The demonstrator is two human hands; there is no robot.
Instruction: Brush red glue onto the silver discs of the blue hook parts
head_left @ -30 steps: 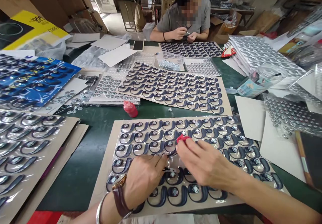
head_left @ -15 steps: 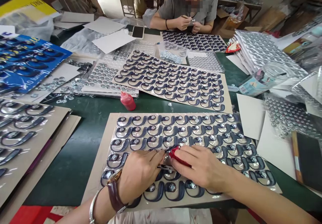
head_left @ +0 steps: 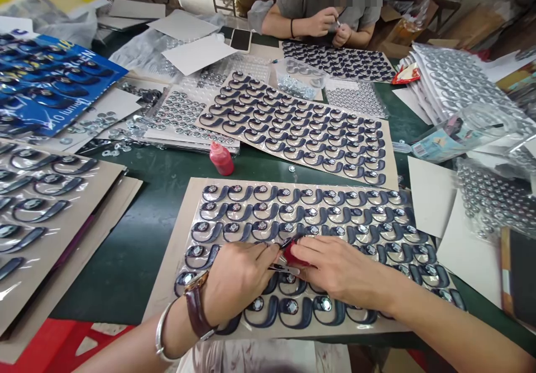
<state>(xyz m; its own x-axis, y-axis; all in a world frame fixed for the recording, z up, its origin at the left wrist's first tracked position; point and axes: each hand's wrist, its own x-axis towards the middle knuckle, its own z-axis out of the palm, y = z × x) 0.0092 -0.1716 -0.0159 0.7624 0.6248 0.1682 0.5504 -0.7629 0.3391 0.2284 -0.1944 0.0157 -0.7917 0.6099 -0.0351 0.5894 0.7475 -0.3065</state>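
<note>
My left hand [head_left: 243, 275] and my right hand [head_left: 335, 267] meet over a card sheet [head_left: 167, 267] carrying rows of dark curved pieces with shiny round gems under clear film. The left fingers pinch a small dark piece [head_left: 287, 243] at their tips. A slim metal tool [head_left: 285, 269], like tweezers, sticks out below these fingertips. The right fingers are closed around a red object [head_left: 294, 257]; they cover most of it, so its kind cannot be made out. Fingertips of both hands nearly touch.
A red squeeze bottle [head_left: 221, 159] stands beyond the sheet. Behind lies another card of curved pieces [head_left: 301, 127], with stacked cards [head_left: 100, 194] at left. A clear plastic container [head_left: 456, 133] and a dark phone-like object [head_left: 519, 272] are at right. A co-worker [head_left: 326, 10] sits opposite.
The view has shifted slightly, moving the table things rightward and up. My hands stay together over the sheet. My right fingers cover more of the red object, and the metal tool shows more.
</note>
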